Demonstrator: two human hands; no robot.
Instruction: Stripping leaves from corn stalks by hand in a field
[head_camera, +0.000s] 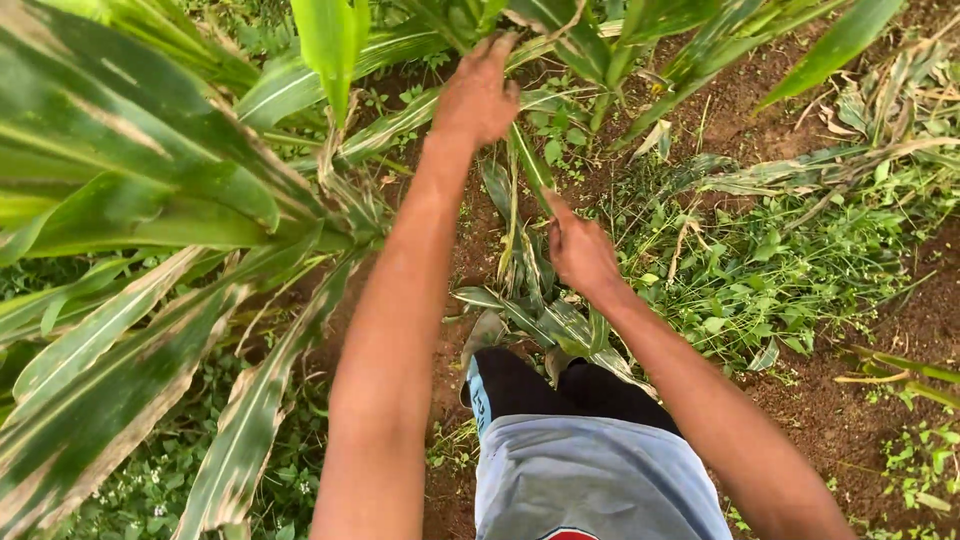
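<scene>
You are standing among tall maize plants (130, 200) whose broad, brown-edged leaves are filling the left half of the view, with bare reddish soil (880, 400) and low weeds (760, 270) lying to your right; between your arms a narrow green leaf (528, 165) is running on a steep slant, its long axis stretching from your left hand (478, 95) up ahead down toward your right hand (580, 250), which is nearer to your body; your left hand is reaching far forward with its fingers curled over the leaf's upper end, though the grip itself is turned away from you, so I cannot tell how tightly it is closing; your right hand is pinching the lower end, thumb pointing up along the blade; beneath it a clump of cut or drooping leaves (540, 310) is lying on the soil just ahead of your dark trouser knees (560, 390); the maize stalk the leaf belongs to is hidden behind your left hand and the crossing foliage.
</scene>
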